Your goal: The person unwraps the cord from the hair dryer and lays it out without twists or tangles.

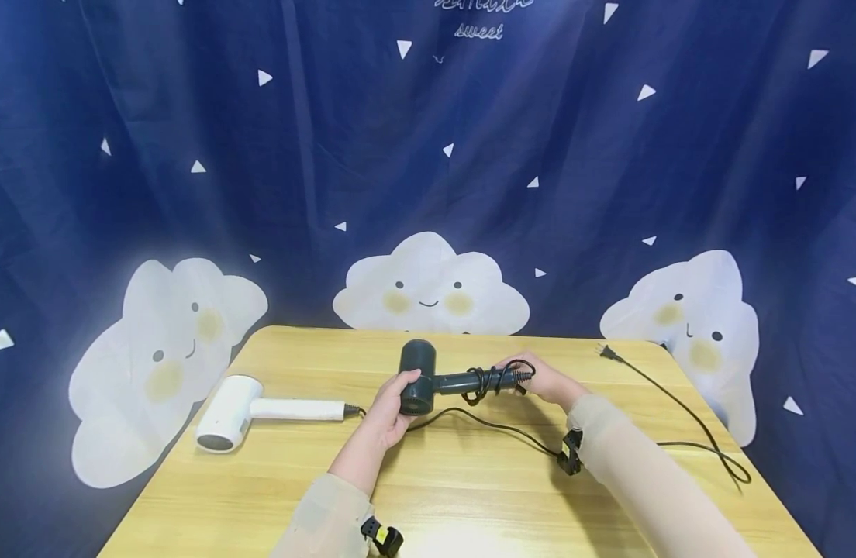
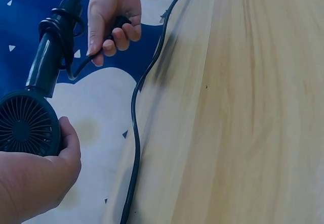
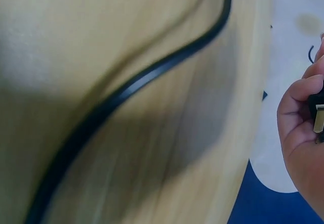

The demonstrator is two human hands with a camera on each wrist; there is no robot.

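A dark hair dryer is held above the table, its head gripped by my left hand. The slotted round end of that head faces the left wrist camera, beside my left hand. A black cord is looped several times around the dryer's handle. In my right hand, near the handle's end, is the plug of this cord, held in curled fingers. Metal prongs of the plug show at the right wrist view's edge, against my right hand.
A white hair dryer lies at the table's left. Its black cord runs rightward under my hands, loops at the right, and ends in a plug near the back right. A blue curtain hangs behind the wooden table.
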